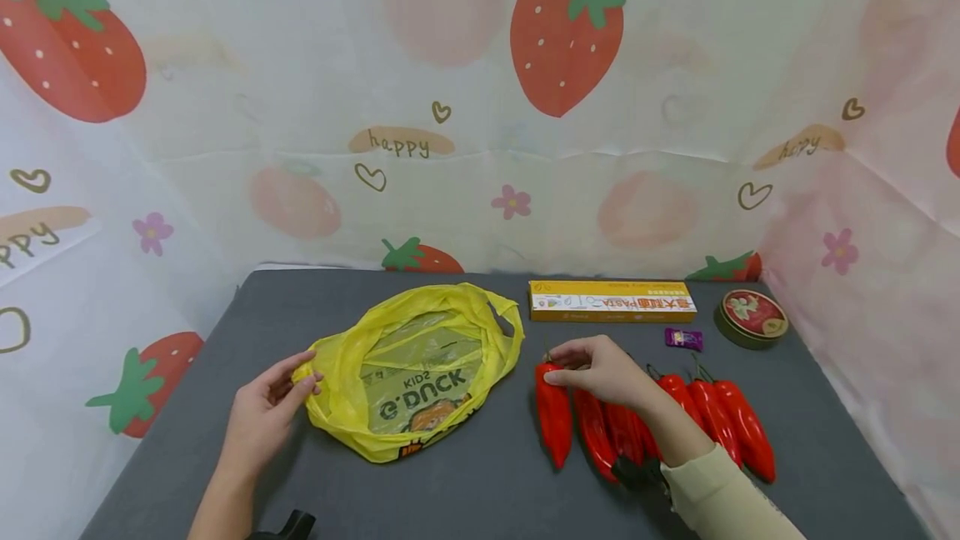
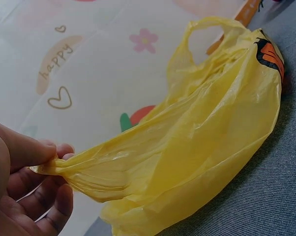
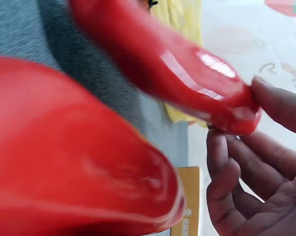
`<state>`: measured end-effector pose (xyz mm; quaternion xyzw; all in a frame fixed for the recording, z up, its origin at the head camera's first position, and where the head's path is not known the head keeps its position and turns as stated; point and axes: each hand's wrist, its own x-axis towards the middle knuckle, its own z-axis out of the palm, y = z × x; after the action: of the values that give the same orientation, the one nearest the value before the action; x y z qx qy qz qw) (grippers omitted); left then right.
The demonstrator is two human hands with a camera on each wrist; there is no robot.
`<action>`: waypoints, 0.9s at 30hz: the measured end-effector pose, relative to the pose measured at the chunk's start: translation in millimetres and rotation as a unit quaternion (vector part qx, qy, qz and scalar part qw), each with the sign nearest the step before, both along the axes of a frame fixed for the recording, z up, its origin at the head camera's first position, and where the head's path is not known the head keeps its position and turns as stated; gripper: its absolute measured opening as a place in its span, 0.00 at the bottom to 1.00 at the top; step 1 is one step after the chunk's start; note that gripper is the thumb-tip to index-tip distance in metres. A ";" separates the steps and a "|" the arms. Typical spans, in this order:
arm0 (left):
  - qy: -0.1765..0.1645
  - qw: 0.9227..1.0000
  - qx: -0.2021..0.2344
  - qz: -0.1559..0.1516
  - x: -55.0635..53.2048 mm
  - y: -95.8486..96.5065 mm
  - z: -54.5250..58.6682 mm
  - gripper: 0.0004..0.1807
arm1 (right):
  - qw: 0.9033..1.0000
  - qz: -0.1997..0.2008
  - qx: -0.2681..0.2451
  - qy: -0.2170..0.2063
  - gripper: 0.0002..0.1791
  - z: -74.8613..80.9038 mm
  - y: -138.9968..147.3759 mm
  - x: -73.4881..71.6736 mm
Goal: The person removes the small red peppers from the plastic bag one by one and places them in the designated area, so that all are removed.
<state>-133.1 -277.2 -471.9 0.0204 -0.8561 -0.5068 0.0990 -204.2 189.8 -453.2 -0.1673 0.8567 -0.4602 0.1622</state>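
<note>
My left hand (image 1: 262, 415) pinches the left edge of a yellow plastic bag (image 1: 337, 407), drawing that corner into a gathered tip in the left wrist view. The bag's mouth lies open, and printed lettering shows inside it. Thumb and fingers of my right hand (image 1: 600, 367) pinch the stem end of a red chili pepper (image 1: 555, 423), just right of the bag. In the right wrist view this pepper (image 3: 187, 73) slants across the top, its end between thumb and fingertips. More red peppers (image 1: 596, 436) lie under and beside the right forearm, partly hidden by it.
A yellow pasta box (image 1: 611, 311) lies along the back of the dark grey table (image 1: 420, 507). A small purple packet (image 1: 684, 339) and a round tin (image 1: 752, 319) with a red lid sit at the back right. Strawberry-printed cloth (image 1: 480, 190) hangs behind.
</note>
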 end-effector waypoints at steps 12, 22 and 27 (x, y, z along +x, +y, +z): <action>0.001 1.000 0.006 -0.004 -1.0 0.1 -3.0 0.22 | 0.992 0.034 0.107 0.054 0.22 -10.5 0.0 5.8; -0.004 1.000 0.004 -0.003 -1.2 -0.6 -3.7 0.22 | 0.993 0.007 0.118 0.028 0.20 -10.6 0.8 6.6; -0.012 1.000 -0.003 0.001 -1.4 0.2 -1.7 0.23 | 0.992 -0.012 0.124 0.023 0.19 -9.7 -0.8 8.0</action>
<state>-134.6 -277.0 -473.7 0.0272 -0.8589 -0.5035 0.0899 -196.1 189.0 -463.0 -0.1461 0.9124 -0.3488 0.1565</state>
